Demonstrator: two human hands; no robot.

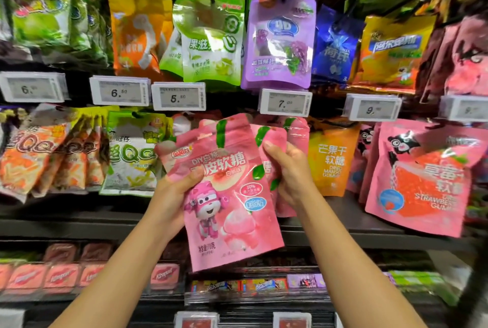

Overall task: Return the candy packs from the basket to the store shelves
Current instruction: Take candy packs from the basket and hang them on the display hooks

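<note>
— What's the person holding up there?

— A pink peach candy pack, raised in front of the shelves. The left hand grips its left edge, thumb across the front, fingers tucked behind. The pack is tilted a little, its top leaning left.

— And the other hand?

— The right hand has its fingers curled round the hanging pink packs of the same kind, right behind the one in front. The front pack overlaps them, so I can't tell whether it touches the peg.

— Where on the shelves is that?

— The middle row, just under the 7.00 price tag. To the right hangs an orange mango gummy pack, then a big pink strawberry gummy pack. To the left a green-and-white QQ pack, with orange ones beyond it.

— Above?

— A purple grape pack straight over the hands, a green pack beside it, with a 5.50 tag beneath that.

— See the basket?

— Not from here; only both bare forearms reaching up from below.
</note>
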